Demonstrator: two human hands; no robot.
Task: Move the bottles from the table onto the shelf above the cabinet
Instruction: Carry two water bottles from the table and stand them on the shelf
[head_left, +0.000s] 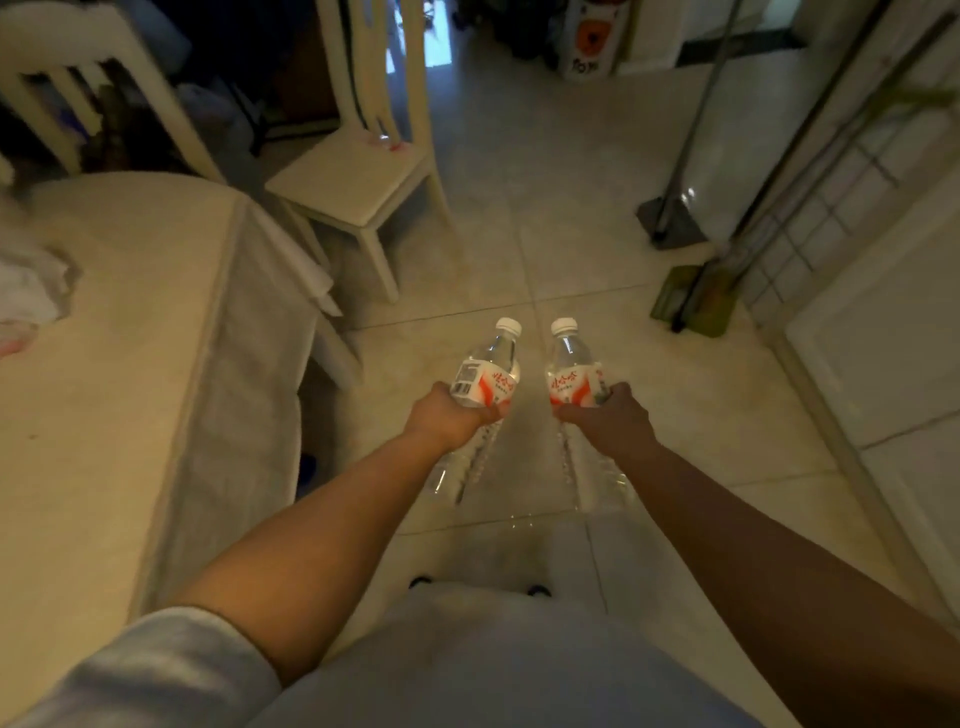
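Two clear water bottles with white caps and red-and-white labels are held out over the tiled floor. My left hand (451, 418) grips the left bottle (488, 374) around its middle. My right hand (613, 418) grips the right bottle (571, 371) the same way. Both bottles tilt forward, caps pointing away from me, and their lower halves show below my hands. The table (119, 364) with its pale cloth lies to my left. No shelf or cabinet top is in sight.
A cream chair (358, 176) stands ahead left beside the table. Crumpled white cloth or paper (28, 291) lies on the table's left edge. A mop and broom (691, 296) lean at the right by a white door. Tiled floor (519, 182) stretches ahead.
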